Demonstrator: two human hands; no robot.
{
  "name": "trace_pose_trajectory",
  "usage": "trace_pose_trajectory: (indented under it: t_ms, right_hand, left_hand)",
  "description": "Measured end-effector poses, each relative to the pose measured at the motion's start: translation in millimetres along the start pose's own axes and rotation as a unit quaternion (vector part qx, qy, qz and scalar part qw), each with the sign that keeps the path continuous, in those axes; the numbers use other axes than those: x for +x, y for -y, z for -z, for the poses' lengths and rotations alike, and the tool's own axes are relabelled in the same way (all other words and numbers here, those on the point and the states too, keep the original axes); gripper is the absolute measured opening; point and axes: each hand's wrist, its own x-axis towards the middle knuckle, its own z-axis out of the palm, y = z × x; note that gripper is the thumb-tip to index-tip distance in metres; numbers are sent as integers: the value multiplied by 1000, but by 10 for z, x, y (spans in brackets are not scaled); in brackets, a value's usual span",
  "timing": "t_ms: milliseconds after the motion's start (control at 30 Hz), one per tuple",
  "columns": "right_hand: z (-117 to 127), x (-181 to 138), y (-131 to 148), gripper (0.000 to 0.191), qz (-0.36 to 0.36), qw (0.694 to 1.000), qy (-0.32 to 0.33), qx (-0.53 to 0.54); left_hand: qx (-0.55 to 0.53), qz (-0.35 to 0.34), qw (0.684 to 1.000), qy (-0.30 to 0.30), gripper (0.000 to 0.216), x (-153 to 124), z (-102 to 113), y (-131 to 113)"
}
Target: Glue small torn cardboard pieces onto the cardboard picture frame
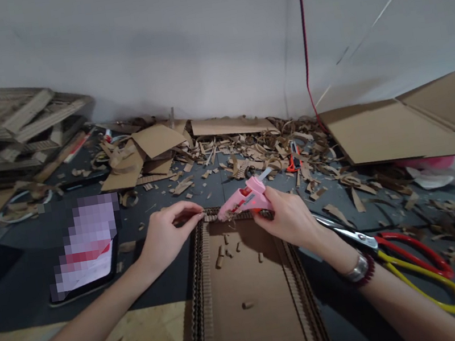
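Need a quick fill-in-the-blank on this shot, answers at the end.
1. The right hand holds a ____ glue gun.
2. The left hand pinches the top edge of a corrugated ____ frame.
3. Scissors beside the right wrist have red and ____ handles.

Answers: pink; cardboard; yellow

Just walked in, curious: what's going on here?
A person holds a pink hot glue gun in their right hand, its nozzle at the top edge of a corrugated cardboard frame. Their left hand pinches that same edge. Red-and-yellow-handled scissors lie to the right among cardboard scraps.
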Motion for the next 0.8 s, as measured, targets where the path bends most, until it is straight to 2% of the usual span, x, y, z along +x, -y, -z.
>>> trace_pose_trajectory:
  t_ms: [300,800]
  right_hand:
    - [-37,-25,25,5,20,1000,22,4]
    - [-25,-39,40,10,43,998,51,-15]
  left_hand:
    - [22,-10,1000,8,8,5,18,-82]
    - [54,-15,998,9,7,-5,17,-56]
